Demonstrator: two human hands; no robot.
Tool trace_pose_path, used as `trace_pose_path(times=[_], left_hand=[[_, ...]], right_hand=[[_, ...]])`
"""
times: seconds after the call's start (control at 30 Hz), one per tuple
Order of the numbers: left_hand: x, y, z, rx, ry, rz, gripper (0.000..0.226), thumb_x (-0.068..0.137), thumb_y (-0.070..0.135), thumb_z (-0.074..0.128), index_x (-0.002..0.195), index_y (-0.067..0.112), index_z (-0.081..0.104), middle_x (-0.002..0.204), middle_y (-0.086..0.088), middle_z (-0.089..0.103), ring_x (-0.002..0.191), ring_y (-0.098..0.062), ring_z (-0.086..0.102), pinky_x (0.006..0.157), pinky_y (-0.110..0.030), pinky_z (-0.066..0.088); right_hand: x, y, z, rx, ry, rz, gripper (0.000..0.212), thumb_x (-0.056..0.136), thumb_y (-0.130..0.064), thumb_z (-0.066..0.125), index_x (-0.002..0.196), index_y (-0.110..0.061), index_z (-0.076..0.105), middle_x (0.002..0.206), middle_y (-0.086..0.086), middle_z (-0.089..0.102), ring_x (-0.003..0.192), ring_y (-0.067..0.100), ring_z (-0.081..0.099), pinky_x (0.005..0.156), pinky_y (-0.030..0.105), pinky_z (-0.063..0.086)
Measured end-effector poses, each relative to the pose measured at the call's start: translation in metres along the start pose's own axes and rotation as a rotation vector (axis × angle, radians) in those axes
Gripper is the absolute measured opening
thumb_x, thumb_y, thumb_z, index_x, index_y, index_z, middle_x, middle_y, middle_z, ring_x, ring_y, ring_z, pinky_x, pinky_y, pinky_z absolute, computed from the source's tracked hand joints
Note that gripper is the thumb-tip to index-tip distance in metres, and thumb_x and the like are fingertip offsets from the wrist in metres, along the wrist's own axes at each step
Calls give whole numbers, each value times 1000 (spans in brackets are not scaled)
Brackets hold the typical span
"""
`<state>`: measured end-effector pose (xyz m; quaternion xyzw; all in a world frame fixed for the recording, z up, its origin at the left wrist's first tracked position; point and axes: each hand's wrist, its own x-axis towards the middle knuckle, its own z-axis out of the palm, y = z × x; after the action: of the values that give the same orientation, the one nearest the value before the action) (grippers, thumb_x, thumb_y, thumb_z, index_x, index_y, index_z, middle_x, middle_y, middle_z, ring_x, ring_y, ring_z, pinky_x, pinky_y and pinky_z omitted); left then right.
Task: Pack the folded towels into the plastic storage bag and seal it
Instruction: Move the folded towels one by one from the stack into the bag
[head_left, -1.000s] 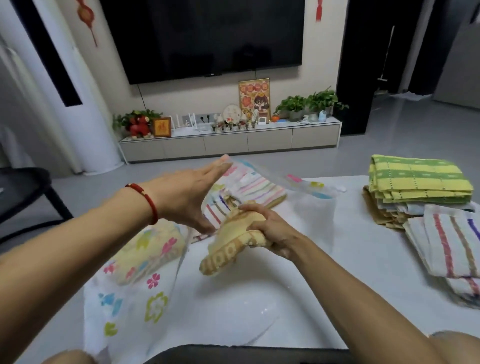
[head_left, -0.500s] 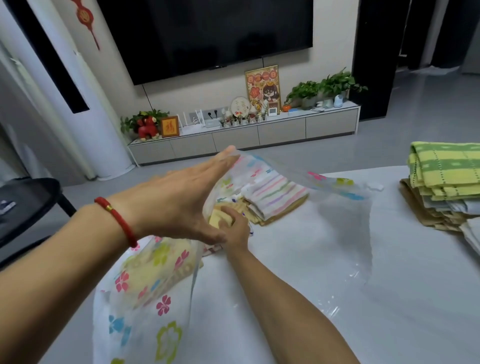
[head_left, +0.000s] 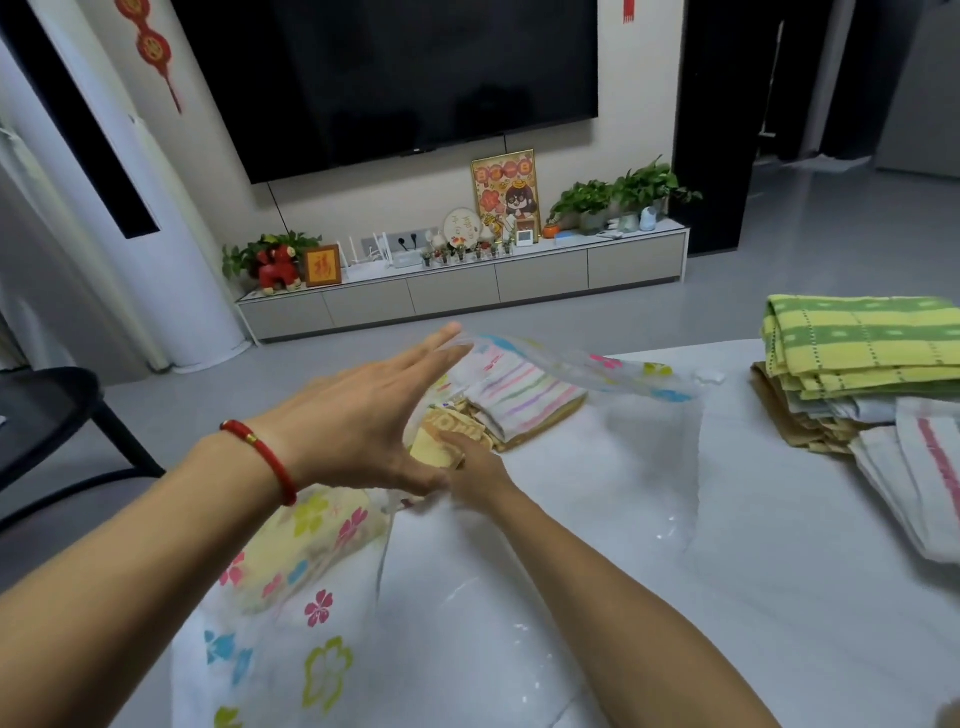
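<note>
Inside the plastic storage bag (head_left: 597, 457) on the tabletop (head_left: 779, 597), our right hand (head_left: 475, 470) is pinching a yellow towel (head_left: 441, 441) beside the striped towel (head_left: 519, 395); our left hand (head_left: 363, 421), fingers spread flat, is lifting the flowered flap.

The left hand (head_left: 363, 415) is raised with palm down, fingers straight and together, pointing to the far right; a red bracelet (head_left: 262, 460) circles its wrist. The right hand (head_left: 475, 470) reaches forward below it, low, partly hidden by the left palm, fingers bent around something. Both forearms are bare, stretched from the near edge
</note>
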<state>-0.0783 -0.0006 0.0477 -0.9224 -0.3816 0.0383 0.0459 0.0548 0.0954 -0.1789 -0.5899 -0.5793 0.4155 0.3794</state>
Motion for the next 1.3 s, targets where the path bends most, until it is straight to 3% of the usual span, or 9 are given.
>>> trace_pose_path(times=[0.13,0.33,0.47,0.67,0.87,0.97,1.07,1.23,1.3], left_hand=[[4,8,2,-31,33,-14,116,63,85,50,154,39,-6,159,25,-19,142,-17,31,107,-40,42],[29,33,25,43,174,54,94,77,70,59,153,37,14,164,14,-6,125,-21,34,90,-37,51],[56,55,41,60,163,76,87,78,66,59,151,36,22,164,12,6,129,-25,31,93,-46,52],[72,74,59,123,191,81,83,76,62,60,149,40,28,163,13,11,137,-28,25,83,-43,55],[57,81,69,96,217,-29,71,81,57,59,146,44,33,163,4,16,136,-32,25,88,-48,54],[40,83,75,59,247,-102,66,81,53,63,142,45,39,162,1,21,136,-35,27,88,-49,54],[21,80,82,60,251,-154,57,83,48,63,137,46,45,159,-2,27,131,-38,31,86,-51,53],[-17,83,101,109,193,-201,45,81,49,66,125,42,61,150,-4,41,125,-42,39,79,-53,52],[-34,84,109,155,116,-248,47,82,59,57,126,43,58,151,1,38,127,-39,37,79,-49,52]], right_hand=[[-53,9,-35,-158,-102,27,46,98,-24,59,144,-31,56,143,6,53,104,21,60,94,41,59],[-147,22,-136,-463,-179,-34,29,95,-24,58,120,-28,73,113,-5,75,94,12,72,86,23,51],[-204,42,-231,-514,134,51,22,91,-22,61,105,-28,76,88,-9,77,72,8,74,73,26,56],[-258,106,-362,-988,777,479,35,98,-20,49,130,-17,64,134,19,61,122,40,51,103,48,43],[-269,138,-397,-898,560,886,51,105,-38,37,154,-27,32,153,25,38,139,46,35,115,55,27],[-266,134,-398,-913,715,762,49,98,-31,57,145,-27,42,140,25,45,129,45,44,110,54,36],[-268,119,-402,-495,814,684,59,87,-15,73,138,-28,47,132,24,45,116,43,51,93,43,49],[-271,78,-402,-15,522,579,36,91,-9,70,126,-19,63,122,17,66,108,35,67,93,51,59],[-274,60,-385,144,354,488,31,96,-8,63,126,-15,67,112,18,75,96,31,74,78,45,64]])
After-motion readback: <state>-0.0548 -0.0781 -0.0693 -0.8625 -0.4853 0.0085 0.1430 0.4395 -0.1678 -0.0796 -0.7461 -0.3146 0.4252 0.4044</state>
